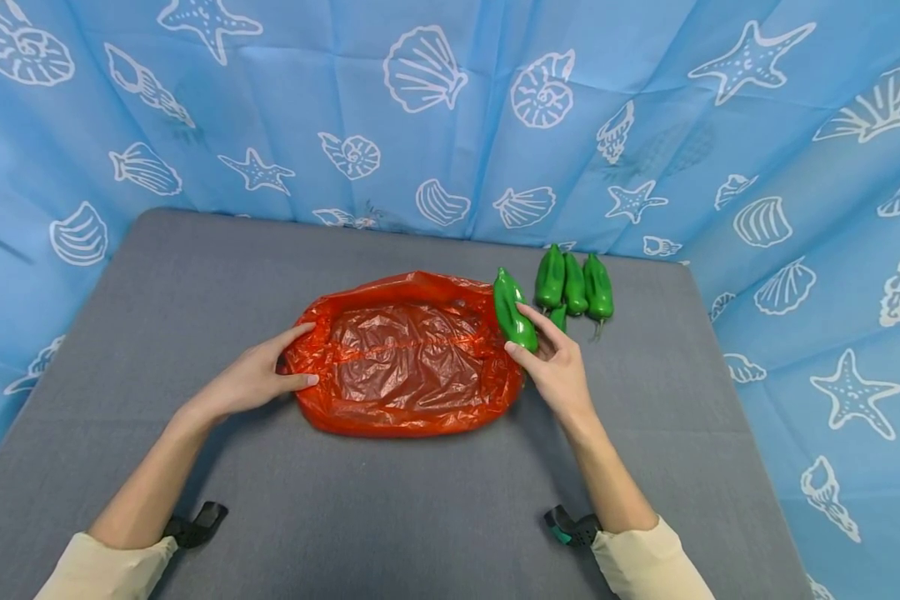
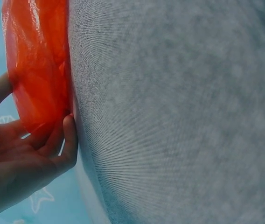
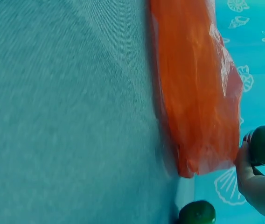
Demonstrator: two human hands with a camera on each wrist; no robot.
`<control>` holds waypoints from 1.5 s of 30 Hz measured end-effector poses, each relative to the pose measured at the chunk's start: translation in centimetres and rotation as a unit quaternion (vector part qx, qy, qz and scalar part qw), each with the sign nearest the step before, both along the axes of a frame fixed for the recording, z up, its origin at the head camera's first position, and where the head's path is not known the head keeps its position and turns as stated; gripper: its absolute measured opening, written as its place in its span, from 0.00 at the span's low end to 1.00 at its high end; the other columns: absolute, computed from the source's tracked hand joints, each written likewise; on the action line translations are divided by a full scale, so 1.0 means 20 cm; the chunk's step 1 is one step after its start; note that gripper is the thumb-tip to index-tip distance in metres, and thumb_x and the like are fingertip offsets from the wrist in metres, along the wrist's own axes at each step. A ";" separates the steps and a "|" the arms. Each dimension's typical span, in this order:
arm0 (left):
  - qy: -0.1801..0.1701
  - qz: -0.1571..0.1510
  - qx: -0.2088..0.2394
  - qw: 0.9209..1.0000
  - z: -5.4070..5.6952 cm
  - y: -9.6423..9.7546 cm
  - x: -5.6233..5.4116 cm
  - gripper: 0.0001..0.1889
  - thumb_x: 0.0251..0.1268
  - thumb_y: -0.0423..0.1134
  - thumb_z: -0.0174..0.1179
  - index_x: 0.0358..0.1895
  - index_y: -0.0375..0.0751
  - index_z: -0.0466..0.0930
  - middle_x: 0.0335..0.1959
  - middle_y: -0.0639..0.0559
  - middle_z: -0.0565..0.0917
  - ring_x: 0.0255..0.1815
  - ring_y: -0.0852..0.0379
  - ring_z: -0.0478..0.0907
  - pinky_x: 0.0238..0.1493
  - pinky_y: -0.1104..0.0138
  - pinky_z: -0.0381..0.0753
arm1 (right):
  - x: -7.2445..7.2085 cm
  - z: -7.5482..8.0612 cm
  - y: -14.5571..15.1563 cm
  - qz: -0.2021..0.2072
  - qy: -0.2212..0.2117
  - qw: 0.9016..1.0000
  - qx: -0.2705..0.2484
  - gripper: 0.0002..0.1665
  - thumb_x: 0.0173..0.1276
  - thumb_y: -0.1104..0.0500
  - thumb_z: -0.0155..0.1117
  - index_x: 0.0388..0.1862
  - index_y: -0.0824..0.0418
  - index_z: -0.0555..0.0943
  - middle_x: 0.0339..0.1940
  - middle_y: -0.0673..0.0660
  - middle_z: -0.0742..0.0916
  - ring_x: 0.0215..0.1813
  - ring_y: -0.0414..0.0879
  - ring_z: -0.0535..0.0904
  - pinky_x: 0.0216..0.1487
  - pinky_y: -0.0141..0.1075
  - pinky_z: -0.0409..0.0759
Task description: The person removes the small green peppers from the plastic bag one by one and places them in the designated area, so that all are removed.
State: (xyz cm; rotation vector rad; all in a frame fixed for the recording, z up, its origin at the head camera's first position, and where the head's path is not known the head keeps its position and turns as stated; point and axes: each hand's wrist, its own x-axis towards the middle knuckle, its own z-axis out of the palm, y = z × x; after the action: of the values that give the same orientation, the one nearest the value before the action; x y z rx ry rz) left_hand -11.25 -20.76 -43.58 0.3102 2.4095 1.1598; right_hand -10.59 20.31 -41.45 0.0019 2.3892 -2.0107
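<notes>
A red plastic bag (image 1: pixel 412 421) lies spread on the table, its mouth facing up and its rim standing as a low wall. My left hand (image 1: pixel 251 375) holds the bag's left end, fingertips and thumb over the rim; the left wrist view shows the fingers (image 2: pixel 69 140) curled about that end. In my right hand (image 1: pixel 558 371) a green pepper (image 1: pixel 512 312) is gripped between thumb and fingers, above the bag's right rim. The right wrist view has this pepper (image 3: pixel 263 145) raised beside the bag's wall (image 3: pixel 198 93).
Several more green peppers (image 1: pixel 598 287) lie at the back right, one partly hidden behind my right hand. A grey cloth (image 1: pixel 420 508) covers the table. Behind and to the right hangs a blue curtain (image 1: pixel 465 167) with white shells and starfish.
</notes>
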 end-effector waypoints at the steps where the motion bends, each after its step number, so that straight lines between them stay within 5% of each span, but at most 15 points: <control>1: 0.000 0.001 -0.002 1.000 0.00 0.00 0.00 0.45 0.69 0.47 0.64 0.80 0.42 0.47 0.77 0.27 0.52 0.74 0.28 0.53 0.68 0.35 0.57 | 0.00 0.00 0.01 -0.002 0.002 1.000 0.001 0.34 0.67 0.67 0.68 0.72 0.57 0.72 0.71 0.59 0.74 0.66 0.51 0.74 0.59 0.27 0.76; 19: 0.000 0.000 0.006 1.000 0.00 0.00 0.00 0.44 0.69 0.48 0.64 0.80 0.42 0.47 0.77 0.28 0.52 0.74 0.28 0.53 0.68 0.35 0.57 | 0.05 -0.01 0.16 -0.055 0.022 0.998 0.019 0.35 0.67 0.64 0.69 0.72 0.56 0.72 0.66 0.64 0.77 0.59 0.39 0.79 0.52 0.25 0.79; 36: -0.004 0.001 -0.002 1.000 0.01 0.00 0.00 0.44 0.69 0.47 0.64 0.80 0.41 0.47 0.77 0.27 0.52 0.74 0.27 0.52 0.68 0.34 0.55 | 0.13 -0.03 0.32 -0.123 -0.050 0.989 0.070 0.36 0.68 0.54 0.70 0.74 0.48 0.70 0.73 0.57 0.72 0.67 0.46 0.74 0.53 0.22 0.75; 45: -0.009 0.006 -0.006 1.000 0.01 0.01 0.00 0.45 0.69 0.48 0.64 0.81 0.42 0.47 0.77 0.27 0.51 0.74 0.27 0.52 0.68 0.34 0.56 | 0.15 -0.05 0.38 -0.139 -0.075 0.985 0.068 0.38 0.68 0.54 0.70 0.75 0.48 0.68 0.73 0.61 0.72 0.69 0.50 0.73 0.50 0.21 0.76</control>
State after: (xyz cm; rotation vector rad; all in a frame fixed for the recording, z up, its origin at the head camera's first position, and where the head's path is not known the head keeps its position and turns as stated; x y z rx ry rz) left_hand -11.29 -20.61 -43.41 0.2815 2.4045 1.1481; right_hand -7.53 27.81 -42.50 0.4954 2.5408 -1.8597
